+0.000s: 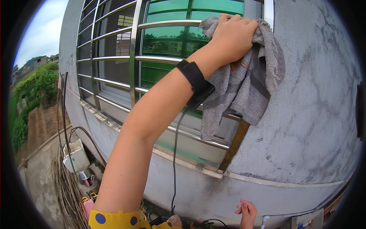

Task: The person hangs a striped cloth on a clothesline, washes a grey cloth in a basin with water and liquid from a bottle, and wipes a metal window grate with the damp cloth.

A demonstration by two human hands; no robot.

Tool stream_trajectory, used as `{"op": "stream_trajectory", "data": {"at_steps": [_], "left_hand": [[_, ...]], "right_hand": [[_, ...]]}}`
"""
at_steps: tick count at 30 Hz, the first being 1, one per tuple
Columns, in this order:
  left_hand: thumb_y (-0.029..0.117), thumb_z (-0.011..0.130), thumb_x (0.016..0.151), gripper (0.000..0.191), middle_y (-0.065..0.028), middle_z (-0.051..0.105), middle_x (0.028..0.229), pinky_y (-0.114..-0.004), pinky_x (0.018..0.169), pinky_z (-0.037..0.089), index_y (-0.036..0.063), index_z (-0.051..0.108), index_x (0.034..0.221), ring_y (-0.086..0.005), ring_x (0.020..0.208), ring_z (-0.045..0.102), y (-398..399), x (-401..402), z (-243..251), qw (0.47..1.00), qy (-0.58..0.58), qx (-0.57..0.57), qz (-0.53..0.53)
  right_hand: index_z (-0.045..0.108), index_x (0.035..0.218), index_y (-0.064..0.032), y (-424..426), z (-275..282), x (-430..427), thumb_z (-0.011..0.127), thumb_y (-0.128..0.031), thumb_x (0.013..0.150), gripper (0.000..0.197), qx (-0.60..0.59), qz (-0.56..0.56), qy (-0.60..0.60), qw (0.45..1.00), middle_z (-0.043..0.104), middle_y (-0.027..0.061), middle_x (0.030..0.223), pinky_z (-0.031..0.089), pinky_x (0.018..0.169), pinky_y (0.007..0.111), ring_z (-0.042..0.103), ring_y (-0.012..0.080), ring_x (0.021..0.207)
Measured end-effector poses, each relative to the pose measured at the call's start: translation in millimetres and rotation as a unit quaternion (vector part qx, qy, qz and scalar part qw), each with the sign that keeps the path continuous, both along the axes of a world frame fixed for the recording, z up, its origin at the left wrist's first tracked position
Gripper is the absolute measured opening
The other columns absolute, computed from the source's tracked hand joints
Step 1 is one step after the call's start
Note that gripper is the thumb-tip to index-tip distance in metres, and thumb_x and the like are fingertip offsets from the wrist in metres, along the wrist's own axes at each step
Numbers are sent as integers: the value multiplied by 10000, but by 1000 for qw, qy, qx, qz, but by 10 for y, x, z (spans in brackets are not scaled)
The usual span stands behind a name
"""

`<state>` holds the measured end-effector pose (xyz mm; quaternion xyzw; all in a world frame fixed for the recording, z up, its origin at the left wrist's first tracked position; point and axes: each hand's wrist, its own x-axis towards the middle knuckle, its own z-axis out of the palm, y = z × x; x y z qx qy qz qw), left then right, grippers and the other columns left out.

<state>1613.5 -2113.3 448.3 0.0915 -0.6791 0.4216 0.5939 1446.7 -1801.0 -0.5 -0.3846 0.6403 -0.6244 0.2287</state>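
My left hand (236,37) is raised high and grips a grey terry towel (243,88) with frayed edges. The towel hangs in folds over the right end of the stainless steel window bars (165,25) and the wall beside them. Behind the bars are green-tinted window panes (163,43). A black strap (190,73) with a black device is round my left wrist, and a black cable (175,160) hangs down near it. Low at the right, my right hand (248,213) is held before the wall, fingers loosely curled, nothing seen in it.
Grey rendered wall (300,100) fills the right side; a sill ledge (186,163) juts below the window. At lower left are a white container (76,156), a metal pot (87,175), a bundle of thin sticks (61,189) and dark hoses (65,114). A pale pipe (288,214) runs at lower right.
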Motion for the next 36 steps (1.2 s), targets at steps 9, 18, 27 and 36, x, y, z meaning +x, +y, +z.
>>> {"op": "stream_trajectory", "data": {"at_steps": [9,18,27,36], "left_hand": [[78,544,832,389,-87,613,1194,-436,955,391,94,511,1219,-296,1107,552,-397,837,-45,995,-10,24,100],[118,453,929,319,-46,595,1225,-552,1111,233,132,497,1245,-246,1210,517,-1053,2016,-145,961,68,40,264],[122,501,902,339,-102,583,1220,-436,1127,315,52,506,1234,-264,1248,500,-1187,2348,-253,967,76,-44,239],[54,510,825,176,-189,589,1034,-613,1029,376,2,654,912,-389,1071,535,-1169,2692,-1027,968,-25,84,237]], "right_hand": [[645,1214,2,-59,-72,-53,529,-191,992,316,-18,10,-23,1000,653,46,860,470,698,264,561,114,738],[639,1229,-8,12,64,-85,517,-215,1004,329,32,17,-9,999,671,58,892,486,730,274,576,120,765],[630,1235,-16,84,240,-19,507,-226,1010,331,35,5,72,997,667,66,911,496,742,281,589,128,777],[634,1110,23,-402,1128,564,503,-142,1014,232,-48,101,137,984,617,73,848,497,608,244,565,107,620]]}}
